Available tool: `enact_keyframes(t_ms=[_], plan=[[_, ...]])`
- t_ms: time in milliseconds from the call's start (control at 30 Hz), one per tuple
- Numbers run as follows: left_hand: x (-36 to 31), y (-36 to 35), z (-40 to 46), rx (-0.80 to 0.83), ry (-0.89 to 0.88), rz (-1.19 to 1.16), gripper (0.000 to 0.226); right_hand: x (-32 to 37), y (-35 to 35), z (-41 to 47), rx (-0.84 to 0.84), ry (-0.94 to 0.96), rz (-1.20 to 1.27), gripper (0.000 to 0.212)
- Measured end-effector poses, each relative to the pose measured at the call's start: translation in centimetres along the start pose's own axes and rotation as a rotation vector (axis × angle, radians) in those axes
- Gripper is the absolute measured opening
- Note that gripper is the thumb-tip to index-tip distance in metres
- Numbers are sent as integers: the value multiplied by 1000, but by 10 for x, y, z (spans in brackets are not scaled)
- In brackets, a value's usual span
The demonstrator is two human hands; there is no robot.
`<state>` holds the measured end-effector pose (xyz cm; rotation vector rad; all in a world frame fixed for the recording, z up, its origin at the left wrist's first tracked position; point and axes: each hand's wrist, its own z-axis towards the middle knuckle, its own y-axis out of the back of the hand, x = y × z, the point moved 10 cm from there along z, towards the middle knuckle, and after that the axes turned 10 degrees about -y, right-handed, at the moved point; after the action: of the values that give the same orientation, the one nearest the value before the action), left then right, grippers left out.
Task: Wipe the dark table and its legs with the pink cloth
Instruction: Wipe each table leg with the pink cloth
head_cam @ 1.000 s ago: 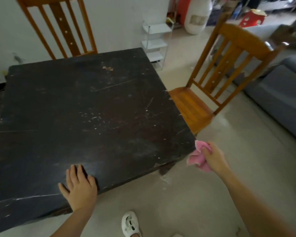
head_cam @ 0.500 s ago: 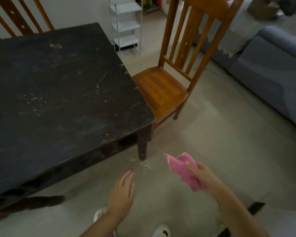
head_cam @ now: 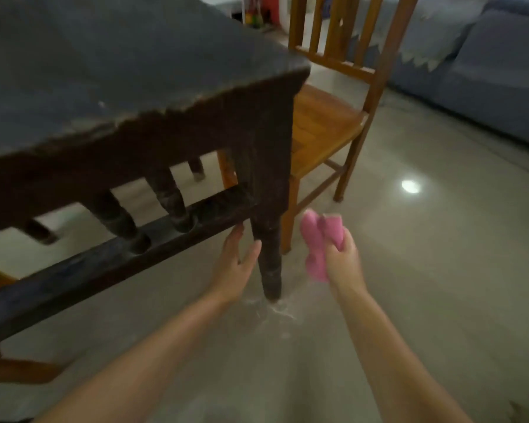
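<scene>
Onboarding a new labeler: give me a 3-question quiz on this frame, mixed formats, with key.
1. True or false: the cloth is touching the table leg.
2. Which hand grips the cloth? A) left B) right C) both
3. Fill in: the left hand reaches toward the leg with fingers ____.

Key: 1 false, a gap shows between them. 2 B, the right hand. 3 open.

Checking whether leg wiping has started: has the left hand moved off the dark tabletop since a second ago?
Yes. The left hand has dropped from the dark wooden table top edge to beside the corner table leg, fingers near the lower rail.
</scene>
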<state>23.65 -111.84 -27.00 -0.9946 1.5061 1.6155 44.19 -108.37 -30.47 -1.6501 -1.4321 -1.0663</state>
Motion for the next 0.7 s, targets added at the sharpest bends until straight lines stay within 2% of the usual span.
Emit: enact_keyframes(t_ms=[67, 133, 200, 267, 333, 367, 400, 433, 467, 500, 533, 600, 700], plan=[[-6, -5, 22, -20, -159, -94, 70, 13, -35, 6, 64, 210, 102, 27], [-8, -6, 39, -67, -310, -200, 65, 23, -69, -6, 103, 517, -9, 37], [1, -11, 52, -67, -393, -243, 60, 5, -96, -12, 112, 734, -141, 50], [7, -21, 63, -14, -445, -260, 59, -23, -100, -9, 78, 897, -172, 50], [9, -25, 67, -16, -462, -244, 63, -53, -97, 14, 94, 841, -162, 44], [7, -25, 68, -29, -453, -236, 65, -69, -94, 27, 82, 734, -200, 42], [7, -24, 66, -33, -431, -236, 67, -93, -89, 42, 141, 535, -167, 39], [7, -25, 66, -26, -412, -239, 69, -123, -83, 55, 202, 343, -149, 43], [8, -26, 65, -11, -401, -236, 69, -148, -80, 62, 252, 174, -136, 55], [8, -27, 65, 4, -404, -231, 69, -155, -76, 58, 318, 132, -225, 63], [8, -27, 66, 14, -412, -224, 67, -152, -71, 57, 312, 70, -235, 59], [8, -26, 68, 14, -439, -221, 65, -112, -56, 58, 178, 220, -246, 44], [7, -28, 66, -3, -473, -223, 60, -33, -58, 36, 145, 477, -77, 36]])
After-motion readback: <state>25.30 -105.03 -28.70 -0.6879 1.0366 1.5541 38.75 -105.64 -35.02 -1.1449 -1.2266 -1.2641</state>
